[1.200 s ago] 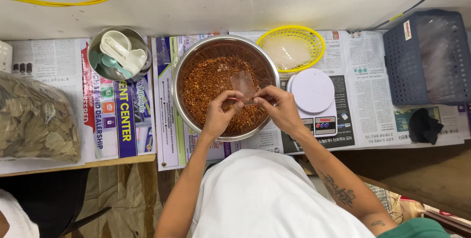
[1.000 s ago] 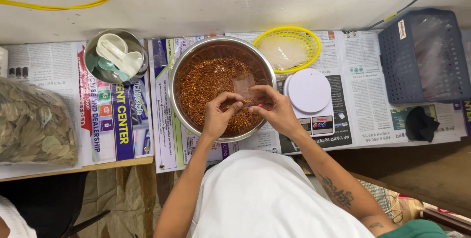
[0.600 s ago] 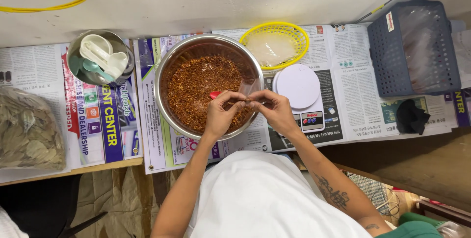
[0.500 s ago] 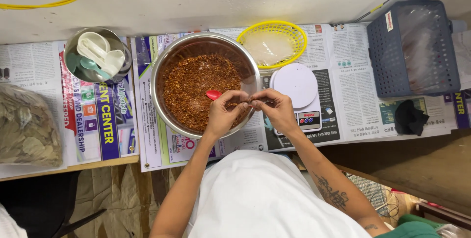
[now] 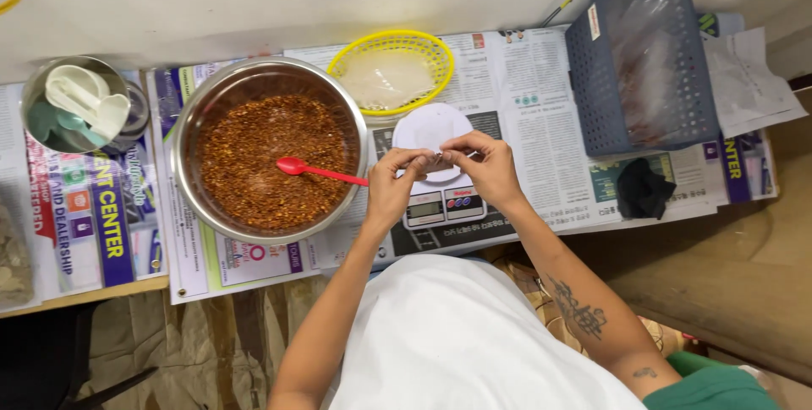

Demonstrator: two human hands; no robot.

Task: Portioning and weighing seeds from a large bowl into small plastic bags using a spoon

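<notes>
My left hand [image 5: 391, 188] and right hand [image 5: 486, 169] meet over the white scale [image 5: 433, 161], fingertips pinched on a small clear pouch [image 5: 437, 159] that sits on its round plate; what is in it I cannot tell. Just to the left of my left hand the red spoon [image 5: 317, 170] rests in the steel bowl [image 5: 190, 135], which is well filled with red flakes. Beyond my hands a yellow basket [image 5: 427, 46] holds more clear pouches. Judging by that, this pouch is at weighing, with plenty left.

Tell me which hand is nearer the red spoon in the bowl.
Left. The left hand is just right of the red spoon handle's tip; the right hand is farther right, over the scale.
</notes>
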